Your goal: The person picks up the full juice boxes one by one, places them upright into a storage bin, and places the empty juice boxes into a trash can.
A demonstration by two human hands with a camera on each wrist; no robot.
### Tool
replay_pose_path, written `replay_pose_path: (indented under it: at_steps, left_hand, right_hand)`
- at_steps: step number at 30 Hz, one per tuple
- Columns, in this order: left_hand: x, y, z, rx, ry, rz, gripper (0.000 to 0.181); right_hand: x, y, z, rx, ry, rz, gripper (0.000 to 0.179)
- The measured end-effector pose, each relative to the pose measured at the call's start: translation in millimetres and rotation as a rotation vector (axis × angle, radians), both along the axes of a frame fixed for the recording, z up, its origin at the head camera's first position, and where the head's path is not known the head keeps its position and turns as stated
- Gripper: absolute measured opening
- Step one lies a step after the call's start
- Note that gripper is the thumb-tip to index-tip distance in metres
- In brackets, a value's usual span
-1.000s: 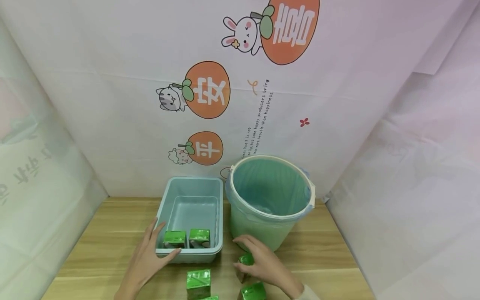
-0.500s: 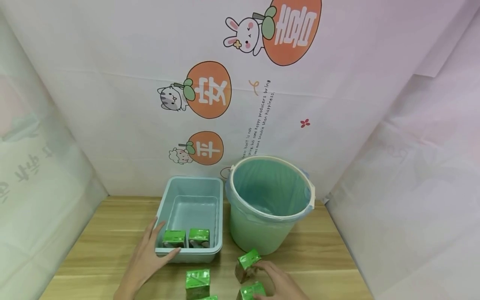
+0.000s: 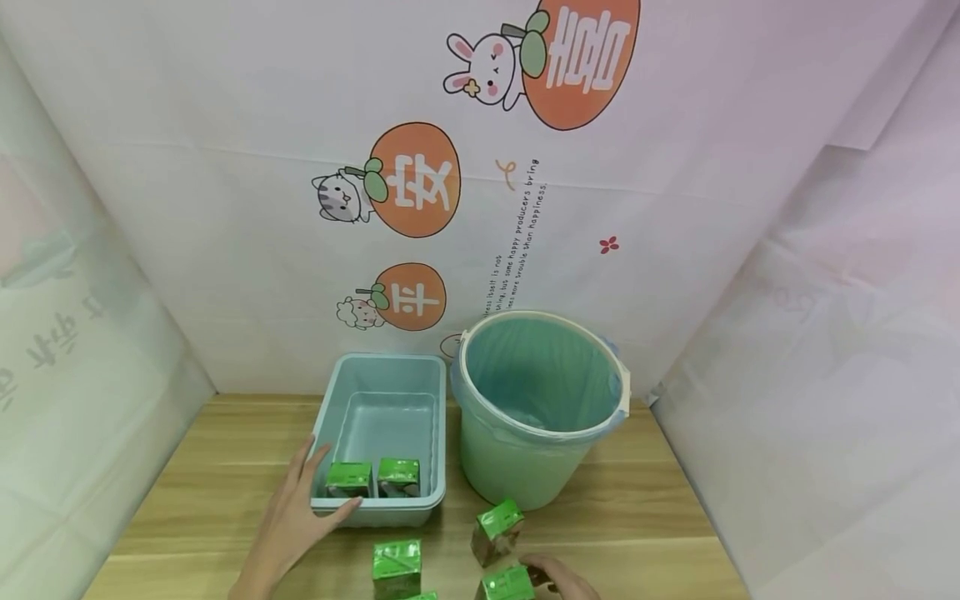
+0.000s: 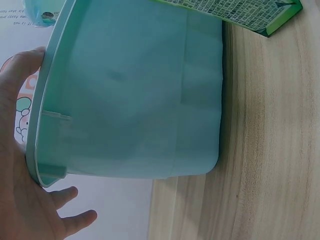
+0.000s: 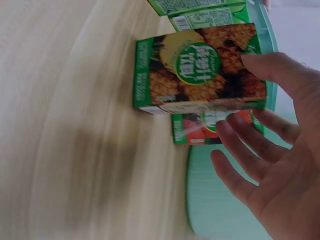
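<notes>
My left hand [image 3: 288, 517] rests around the near left corner of a light blue plastic tray [image 3: 386, 425], its thumb along the front rim and other fingers spread by the left side. Two green-topped juice boxes [image 3: 349, 477] stand inside at the tray's near end. To the right, my right hand [image 3: 558, 577] is beside a juice box [image 3: 507, 583] near the bottom edge. In the right wrist view that box [image 5: 200, 72] shows pineapple pictures; the thumb overlaps its top end, the fingertips lie along its side. Behind it stands a red-fruit juice box [image 5: 190, 132].
A pale green bin [image 3: 517, 467] with a bag liner stands right of the tray. More juice boxes stand on the wooden table, one [image 3: 397, 567] before the tray, one [image 3: 497, 533] before the bin. White printed cloth [image 3: 247, 217] walls the table in.
My right hand has let go of the juice box before the bin, which now stands slightly turned, and has drawn back to the nearer box. The left hand stays at the tray.
</notes>
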State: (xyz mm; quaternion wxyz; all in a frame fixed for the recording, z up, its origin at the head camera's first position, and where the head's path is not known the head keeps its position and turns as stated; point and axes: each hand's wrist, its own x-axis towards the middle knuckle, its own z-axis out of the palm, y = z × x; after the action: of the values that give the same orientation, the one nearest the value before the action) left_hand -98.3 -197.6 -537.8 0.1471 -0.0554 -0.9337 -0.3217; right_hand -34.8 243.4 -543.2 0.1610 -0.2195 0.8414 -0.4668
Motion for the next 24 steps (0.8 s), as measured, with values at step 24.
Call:
replay_pose_path:
  at_steps: [24]
  left_hand:
    - [0.9,1.0,1.1,0.006,0.018,-0.001,0.096]
  right_hand:
    - [-32.5,8,-96.6,-0.257,-0.076,-0.025,0.050]
